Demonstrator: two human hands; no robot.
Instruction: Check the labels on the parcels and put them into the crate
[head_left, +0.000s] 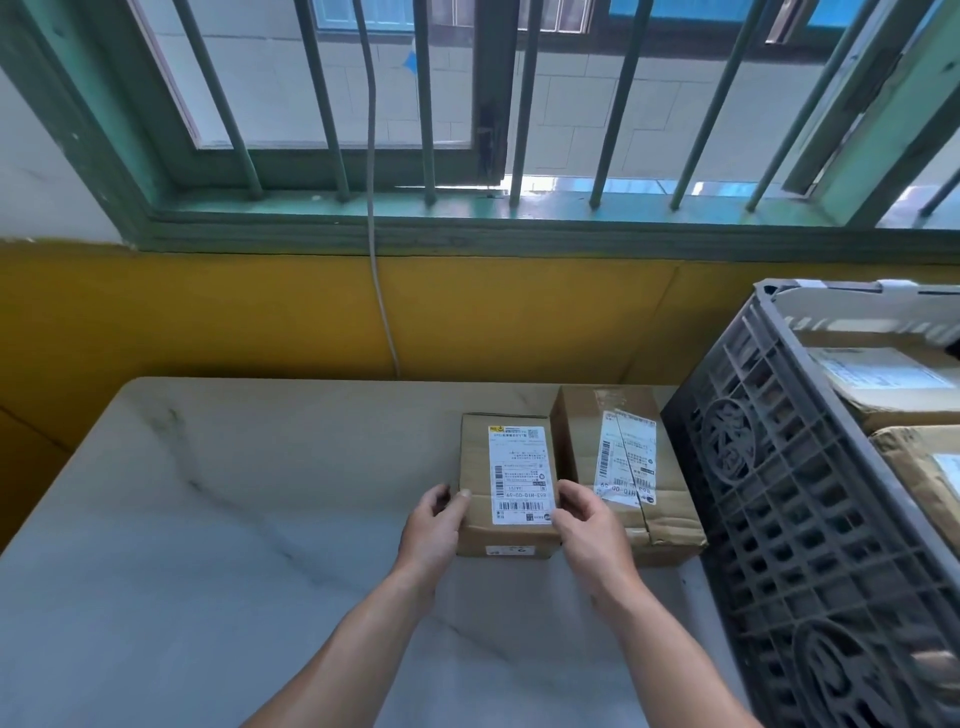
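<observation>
A small cardboard parcel (506, 483) sits label-up on the marble table (208, 519), gripped at its near corners by the left hand (434, 525) and right hand (587, 519). Label-checking seems underway; next comes lifting it rightward into the grey crate (779, 493).

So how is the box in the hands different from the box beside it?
The held box is smaller; the other box is wider. The left hand and right hand grip the held box's sides; no hand holds the other box, beside the crate. The held box's label lies flat; the other box's has a dark line across it. Both are brown cardboard with white labels on top.
</observation>
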